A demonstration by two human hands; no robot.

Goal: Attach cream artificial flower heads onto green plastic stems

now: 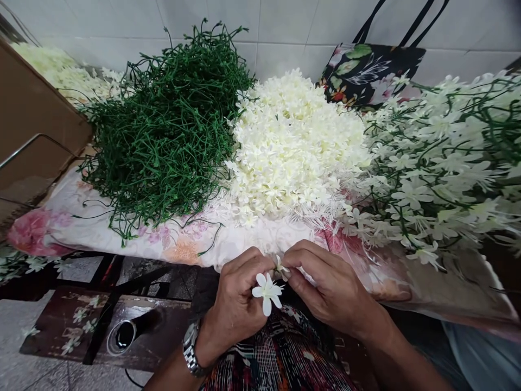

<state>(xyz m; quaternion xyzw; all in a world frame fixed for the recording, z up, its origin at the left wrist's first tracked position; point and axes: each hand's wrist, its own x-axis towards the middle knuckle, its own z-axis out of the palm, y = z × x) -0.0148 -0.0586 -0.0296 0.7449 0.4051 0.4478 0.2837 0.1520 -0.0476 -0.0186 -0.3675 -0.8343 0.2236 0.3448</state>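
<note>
My left hand [240,296], with a metal wristwatch [190,347] on its wrist, is closed around an artificial flower stem whose white blossom [267,294] sticks out below the thumb. Fingertips of my right hand [325,277] pinch a second, smaller white blossom [280,267] beside the left fingers. Most of the stem is hidden by the fingers. Both hands are over my lap at the table's front edge. Beyond them lie a heap of loose white petals [297,141] and a tangle of green plastic stems [166,130].
Assembled white flower sprays [439,174] pile up at the right. A floral bag [370,73] leans on the tiled wall. A cardboard box [36,119] stands at the left. Below, a glass of dark liquid [121,338] rests on a wooden bench [163,326]. Floral cloth [142,239] covers the table.
</note>
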